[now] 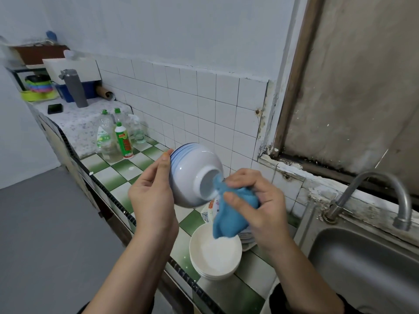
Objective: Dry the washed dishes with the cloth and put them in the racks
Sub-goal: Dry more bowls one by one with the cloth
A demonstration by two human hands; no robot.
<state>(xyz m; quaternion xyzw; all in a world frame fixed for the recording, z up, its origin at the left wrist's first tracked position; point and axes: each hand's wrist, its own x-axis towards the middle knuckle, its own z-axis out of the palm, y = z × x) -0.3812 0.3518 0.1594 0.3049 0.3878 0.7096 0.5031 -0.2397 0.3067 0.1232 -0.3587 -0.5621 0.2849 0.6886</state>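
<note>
Could let slip the blue-striped bowl, held tilted in the air left of the sink, gripped only round the rim with the left hand and pushed at the foot with the blue cloth clamped in the right hand. Would then probably land on the stack of white bowls just left of the sink. Also around: tap behind the sink, patterned plates partly hidden under the cloth, detergent bottles far left of the sink.

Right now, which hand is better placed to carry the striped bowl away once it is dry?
Probably left. The left hand holds the striped bowl; the right hand grips the blue cloth pressed at its base.
</note>
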